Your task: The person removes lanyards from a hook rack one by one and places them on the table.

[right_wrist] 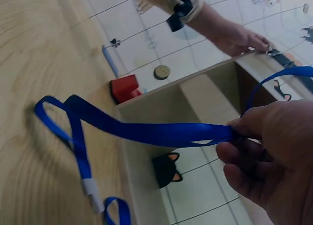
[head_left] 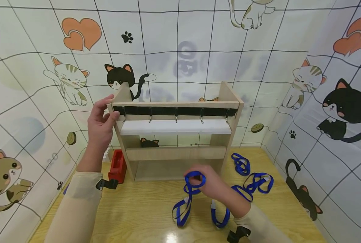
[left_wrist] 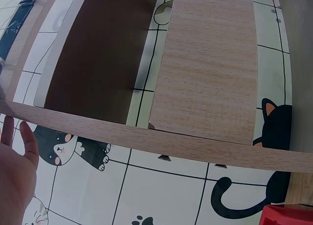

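A small wooden shelf (head_left: pixel 175 153) with a row of metal hooks (head_left: pixel 176 114) on a black strip stands on the table. At its upper left corner, my left hand (head_left: pixel 101 123) grips the side panel, thumb at the front. My right hand (head_left: pixel 206 182) pinches a blue lanyard (right_wrist: pixel 171 132) between thumb and fingers, low in front of the shelf. One loop of this lanyard rises above the hand, and the rest hangs down toward the tabletop. In the left wrist view, the fingers (left_wrist: pixel 30 144) of the left hand lie against the panel's edge.
More blue lanyards lie to the right, one coiled (head_left: pixel 241 164), others loosely looped (head_left: pixel 260 182), one near the front (head_left: pixel 220 222). A red tape dispenser-like object (head_left: pixel 117 167) stands left of the shelf. Cat-patterned cloth walls (head_left: pixel 162 30) enclose the wooden table (head_left: pixel 138 216).
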`<state>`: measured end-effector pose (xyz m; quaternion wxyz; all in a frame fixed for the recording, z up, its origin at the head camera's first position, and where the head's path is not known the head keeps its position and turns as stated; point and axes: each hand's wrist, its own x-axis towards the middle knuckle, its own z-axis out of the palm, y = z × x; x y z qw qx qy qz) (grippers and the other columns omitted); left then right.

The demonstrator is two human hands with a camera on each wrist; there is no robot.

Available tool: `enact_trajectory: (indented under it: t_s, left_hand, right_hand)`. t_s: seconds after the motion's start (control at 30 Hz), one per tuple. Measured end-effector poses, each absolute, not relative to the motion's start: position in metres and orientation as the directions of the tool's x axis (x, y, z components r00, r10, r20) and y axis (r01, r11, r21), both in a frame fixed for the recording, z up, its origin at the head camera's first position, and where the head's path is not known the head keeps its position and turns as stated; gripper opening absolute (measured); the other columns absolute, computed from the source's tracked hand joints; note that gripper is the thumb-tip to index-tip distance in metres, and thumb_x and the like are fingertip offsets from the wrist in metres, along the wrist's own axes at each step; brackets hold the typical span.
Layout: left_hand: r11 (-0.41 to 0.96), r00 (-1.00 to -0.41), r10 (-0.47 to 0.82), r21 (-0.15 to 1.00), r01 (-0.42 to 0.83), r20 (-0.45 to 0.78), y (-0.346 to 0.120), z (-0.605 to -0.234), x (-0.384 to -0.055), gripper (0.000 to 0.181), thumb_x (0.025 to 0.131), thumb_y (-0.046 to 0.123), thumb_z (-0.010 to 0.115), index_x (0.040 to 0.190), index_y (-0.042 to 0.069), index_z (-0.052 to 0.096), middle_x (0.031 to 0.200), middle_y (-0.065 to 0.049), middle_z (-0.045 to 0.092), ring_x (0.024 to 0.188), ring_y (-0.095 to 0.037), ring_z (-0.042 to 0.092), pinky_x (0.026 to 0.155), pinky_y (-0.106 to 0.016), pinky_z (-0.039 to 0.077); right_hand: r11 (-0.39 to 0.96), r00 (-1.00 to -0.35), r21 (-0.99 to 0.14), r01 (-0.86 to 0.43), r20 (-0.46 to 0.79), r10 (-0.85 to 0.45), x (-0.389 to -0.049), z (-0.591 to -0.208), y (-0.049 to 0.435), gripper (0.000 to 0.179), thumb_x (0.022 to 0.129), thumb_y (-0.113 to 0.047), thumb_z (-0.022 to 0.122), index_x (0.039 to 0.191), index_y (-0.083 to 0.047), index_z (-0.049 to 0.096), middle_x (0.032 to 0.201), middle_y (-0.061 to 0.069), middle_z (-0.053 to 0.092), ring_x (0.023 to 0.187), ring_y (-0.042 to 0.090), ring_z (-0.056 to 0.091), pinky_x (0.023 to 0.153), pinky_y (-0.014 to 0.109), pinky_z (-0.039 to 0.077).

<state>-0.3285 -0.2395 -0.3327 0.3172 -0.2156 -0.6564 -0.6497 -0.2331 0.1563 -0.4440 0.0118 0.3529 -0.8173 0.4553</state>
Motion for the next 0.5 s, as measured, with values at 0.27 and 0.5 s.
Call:
enact_trajectory:
  t_s: [0.27,0.5]
  left_hand:
    - [0.068,-0.704,-0.133,0.715,0.696,0.698,-0.239,-0.332,-0.328,0.042,0.107,0.007,0.072,0.148,0.01,0.064,0.162,-0.004,0.059,0.146,-0.03,0.051,0.112,-0.038,0.049]
    - [0.068,-0.7,-0.133,0.711,0.699,0.701,-0.238,-0.331,-0.327,0.042,0.107,0.006,0.072,0.148,0.008,0.063,0.162,-0.004,0.059,0.145,-0.03,0.052,0.111,-0.037,0.049]
  right_hand:
    - [0.41,-0.716,-0.702,-0.582,0.204,-0.667,-0.239,-0.48,0.164,0.019,0.1,0.004,0.073,0.115,-0.004,0.081,0.109,0.004,0.078,0.093,0.007,0.066,0.079,0.026,0.058]
    - [0.519,-0.723,-0.577,-0.631,0.193,-0.664,-0.243,-0.506,0.16,0.022,0.095,0.007,0.075,0.111,-0.006,0.082,0.107,0.004,0.078,0.094,0.012,0.069,0.081,0.027,0.058]
